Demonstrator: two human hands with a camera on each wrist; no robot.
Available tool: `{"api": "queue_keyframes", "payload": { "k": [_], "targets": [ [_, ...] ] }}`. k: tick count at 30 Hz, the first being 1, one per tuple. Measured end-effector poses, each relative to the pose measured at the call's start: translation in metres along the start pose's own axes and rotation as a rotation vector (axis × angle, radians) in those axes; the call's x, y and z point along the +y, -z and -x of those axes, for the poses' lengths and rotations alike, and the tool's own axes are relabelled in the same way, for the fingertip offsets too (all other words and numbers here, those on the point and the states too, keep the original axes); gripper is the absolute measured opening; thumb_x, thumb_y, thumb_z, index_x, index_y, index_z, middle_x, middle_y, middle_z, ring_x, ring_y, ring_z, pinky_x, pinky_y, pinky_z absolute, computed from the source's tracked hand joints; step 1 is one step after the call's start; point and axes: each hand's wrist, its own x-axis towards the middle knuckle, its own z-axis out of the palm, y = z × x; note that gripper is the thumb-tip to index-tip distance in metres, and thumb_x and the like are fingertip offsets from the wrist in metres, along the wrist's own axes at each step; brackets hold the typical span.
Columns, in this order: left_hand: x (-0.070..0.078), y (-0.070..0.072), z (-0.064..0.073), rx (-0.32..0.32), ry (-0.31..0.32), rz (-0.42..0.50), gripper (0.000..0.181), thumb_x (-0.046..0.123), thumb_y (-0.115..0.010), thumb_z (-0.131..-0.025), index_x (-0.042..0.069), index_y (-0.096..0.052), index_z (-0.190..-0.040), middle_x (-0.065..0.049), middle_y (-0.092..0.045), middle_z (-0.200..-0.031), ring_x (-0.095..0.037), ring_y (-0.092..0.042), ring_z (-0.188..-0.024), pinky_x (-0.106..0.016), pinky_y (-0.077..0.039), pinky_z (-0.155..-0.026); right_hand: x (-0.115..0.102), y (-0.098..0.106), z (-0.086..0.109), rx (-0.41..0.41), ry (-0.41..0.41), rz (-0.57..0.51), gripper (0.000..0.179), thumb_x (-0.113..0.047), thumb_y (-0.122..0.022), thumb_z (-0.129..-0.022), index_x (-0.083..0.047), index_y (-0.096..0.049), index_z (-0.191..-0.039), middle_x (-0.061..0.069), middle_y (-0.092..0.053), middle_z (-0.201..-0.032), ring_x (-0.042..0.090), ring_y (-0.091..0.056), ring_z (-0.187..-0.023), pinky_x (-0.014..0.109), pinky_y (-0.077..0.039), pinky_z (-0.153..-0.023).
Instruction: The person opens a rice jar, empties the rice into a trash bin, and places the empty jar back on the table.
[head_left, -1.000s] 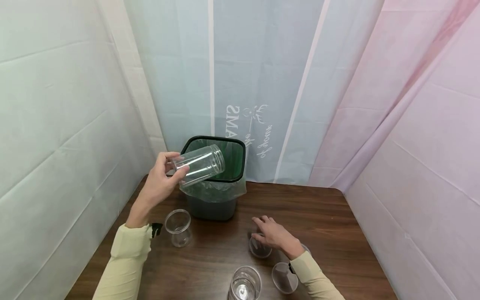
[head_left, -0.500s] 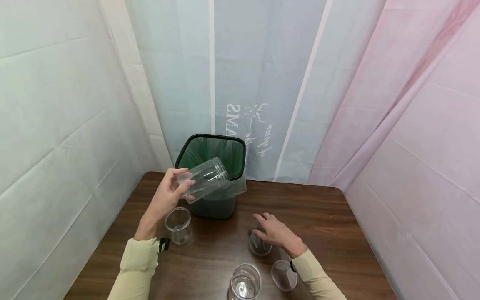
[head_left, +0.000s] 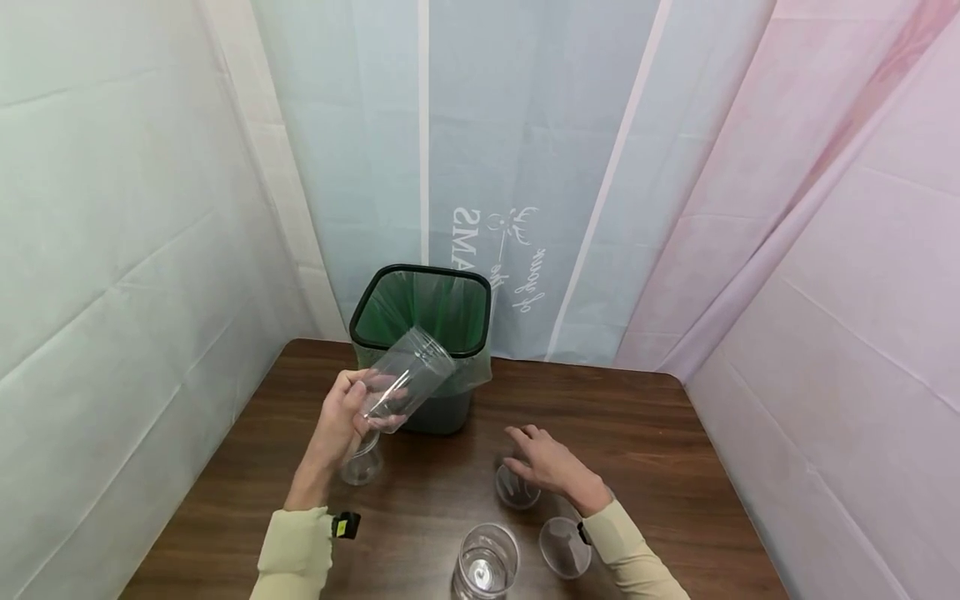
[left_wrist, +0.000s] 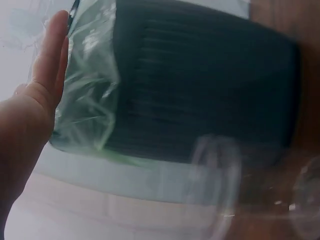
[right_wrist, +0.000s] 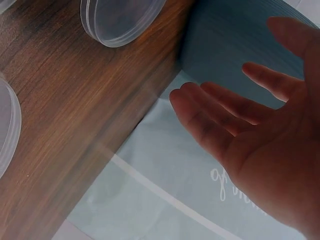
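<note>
My left hand (head_left: 333,429) grips a clear plastic jar (head_left: 411,379) near its base. The jar is tilted, its open mouth pointing up and right, in front of the bin's near rim. Partly behind that hand, another clear jar (head_left: 362,468) stands on the table; its blurred rim (left_wrist: 215,185) shows in the left wrist view. My right hand (head_left: 551,461), fingers spread and loosely bent, hovers over a clear round lid (head_left: 517,490) and holds nothing. In the right wrist view its palm (right_wrist: 270,160) is bare, and a lid (right_wrist: 122,22) lies apart from it.
A dark bin (head_left: 444,415) with a green liner stands at the back of the wooden table (head_left: 600,400). Near the front are an upright clear jar (head_left: 486,567) and another round lid (head_left: 565,548). Fabric curtains (head_left: 525,125) enclose the back and sides.
My left hand has drawn the jar down and toward me, away from over the bin's opening, and its mouth now tips further upward. My right hand has barely moved.
</note>
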Motion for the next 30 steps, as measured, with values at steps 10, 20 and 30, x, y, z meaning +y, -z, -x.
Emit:
{"api": "queue_keyframes", "payload": {
  "k": [10, 20, 30],
  "targets": [
    [-0.017, -0.01, 0.025, 0.01, 0.081, 0.177, 0.034, 0.025, -0.021, -0.109, 0.008, -0.038, -0.134, -0.022, -0.06, -0.13, -0.034, -0.064, -0.117, -0.046, -0.057, -0.088, -0.002, 0.0, -0.002, -0.015, 0.026, -0.018, 0.053, -0.033, -0.062, -0.096, -0.007, -0.049, -0.14, 0.019, -0.057, -0.129, 0.035, -0.06, -0.112, 0.049, -0.053, -0.084],
    [-0.049, -0.011, 0.057, -0.112, 0.048, 0.428, 0.057, 0.029, -0.039, -0.106, 0.005, -0.017, -0.153, -0.022, -0.051, -0.137, -0.038, -0.05, -0.133, -0.043, -0.044, -0.109, -0.005, 0.0, 0.002, -0.039, 0.011, -0.051, 0.054, -0.035, -0.061, -0.096, -0.008, -0.048, -0.141, 0.019, -0.056, -0.13, 0.034, -0.059, -0.113, 0.05, -0.053, -0.087],
    [-0.065, -0.018, 0.083, -0.067, 0.081, 0.478, 0.049, 0.031, -0.023, -0.109, 0.002, -0.049, -0.138, -0.02, -0.056, -0.139, -0.029, -0.057, -0.128, -0.034, -0.051, -0.1, -0.002, 0.002, 0.006, -0.004, 0.003, -0.09, 0.051, -0.031, -0.062, -0.096, -0.006, -0.05, -0.139, 0.02, -0.056, -0.129, 0.035, -0.06, -0.113, 0.05, -0.052, -0.088]
  ]
}}
